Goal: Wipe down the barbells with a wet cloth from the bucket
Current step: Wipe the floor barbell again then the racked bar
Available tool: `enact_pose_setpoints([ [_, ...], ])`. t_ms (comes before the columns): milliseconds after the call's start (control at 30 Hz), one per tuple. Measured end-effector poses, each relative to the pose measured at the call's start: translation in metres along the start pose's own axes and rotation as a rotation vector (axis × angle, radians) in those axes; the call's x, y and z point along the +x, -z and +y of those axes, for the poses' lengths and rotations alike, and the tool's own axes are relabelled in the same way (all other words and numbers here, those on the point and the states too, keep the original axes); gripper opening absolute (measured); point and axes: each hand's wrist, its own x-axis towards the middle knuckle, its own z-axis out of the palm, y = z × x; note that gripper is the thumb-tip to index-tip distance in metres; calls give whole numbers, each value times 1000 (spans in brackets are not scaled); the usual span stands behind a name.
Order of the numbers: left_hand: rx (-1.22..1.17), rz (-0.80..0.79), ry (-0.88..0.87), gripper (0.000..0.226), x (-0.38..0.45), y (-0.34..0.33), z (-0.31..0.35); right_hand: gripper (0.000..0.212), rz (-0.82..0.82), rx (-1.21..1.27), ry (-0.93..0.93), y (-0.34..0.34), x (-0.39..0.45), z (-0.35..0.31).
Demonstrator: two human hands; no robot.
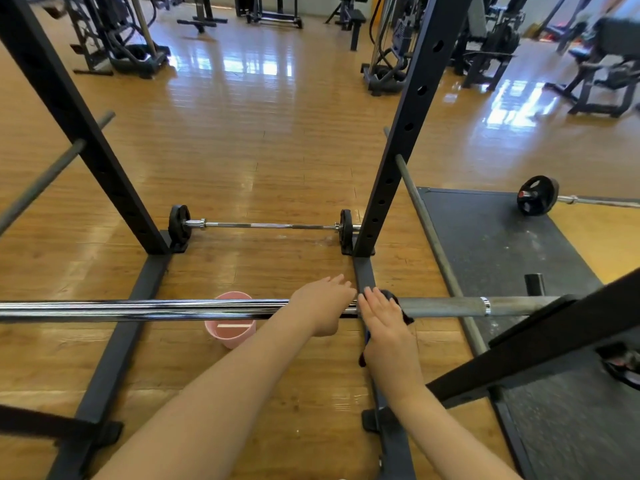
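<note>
Where the right hand (382, 320) lies over the racked barbell (173, 308), we see its fingers laid nearly straight across the top of the bar, pressing a dark cloth (398, 303) against the steel; the cloth wraps the bar under the palm and a tail of it hangs below the wrist. Just beside it, on the inner side, the left hand (323, 303) rests on the same bar, fingers extended forward over it, thumb tucked beneath; we cannot tell whether the thumb closes round the shaft. The two hands almost touch.

The bar's long axis runs straight across the view, at right angles to both forearms. Leftward from the grip stretches the long, shiny chrome length; rightward lies a shorter, duller grey sleeve (446, 306) ending at a bright collar and the rack's sloping arm. We judge that the next stroke must travel along this axis, and that the right hand, already holding the cloth, is the nearer to the unwiped-looking sleeve.

Below the bar and to the left of the grip stands the pink bucket (230, 332) on the wooden floor (263, 150), within the rack's base rails. Beyond the grip, a second barbell (263, 225) lies on the floor between the uprights; a third (540, 195) rests far to the right on a dark mat (502, 244).
</note>
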Motion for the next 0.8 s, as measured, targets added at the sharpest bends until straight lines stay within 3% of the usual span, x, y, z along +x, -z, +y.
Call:
enact_pose_setpoints([
  [67, -13, 22, 0, 72, -1, 0, -1, 77, -11, -29, 33, 7, -3, 13],
  [233, 178, 273, -9, 65, -6, -21, -2, 68, 41, -56, -188, 17, -6, 35],
  [367, 251, 434, 42, 57, -8, -37, 4, 47, 95, -57, -72, -2, -1, 1],
  [500, 195, 375, 153, 60, -9, -30, 12, 71, -5, -9, 5, 1, -5, 3],
  [667, 166, 261, 151, 49, -2, -21, 10, 56, 45, -18, -130, 17, -1, 28],
  [733, 138, 172, 156, 46, 2, -15, 9, 65, 29, -42, -126, 8, 2, 13],
  [800, 110, 106, 162, 56, 5, -12, 7, 74, 1, -7, -63, -2, 2, -4],
])
